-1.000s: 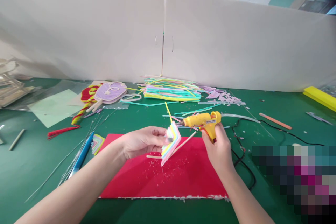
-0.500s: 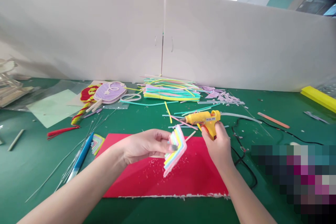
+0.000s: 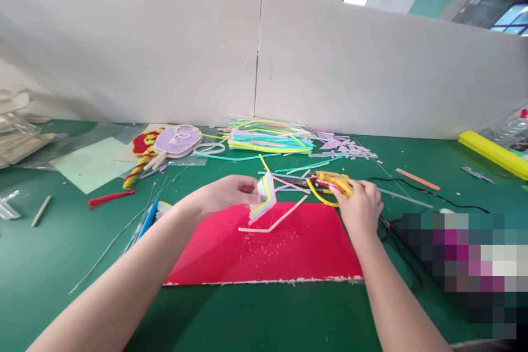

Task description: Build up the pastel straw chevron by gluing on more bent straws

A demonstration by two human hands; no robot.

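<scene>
My left hand (image 3: pixel 237 195) pinches a striped chevron of pastel pipe cleaners (image 3: pixel 264 198) by its left side, above the red board (image 3: pixel 264 264). My right hand (image 3: pixel 358 203) is closed around the yellow glue gun (image 3: pixel 336 180), which is low over the table at the board's far right corner. Scissors with a yellow handle (image 3: pixel 319 195) lie close beside the glue gun, partly covered by it. Below the chevron, a bent peach pipe cleaner (image 3: pixel 270 229) rests on the board among pale fluff bits.
Behind the board are a bundle of pastel pipe cleaners (image 3: pixel 268 143) and lilac scraps (image 3: pixel 346 146). A purple round craft piece (image 3: pixel 177 140) lies at the back left, a blue pen-like tool (image 3: pixel 148 220) beside my left forearm. Black cord (image 3: pixel 433 192) runs along the right.
My right hand has moved right and lowered the glue gun onto its side, uncovering the scissors. My left hand has shifted slightly up and left with the chevron, and the bent peach pipe cleaner now shows.
</scene>
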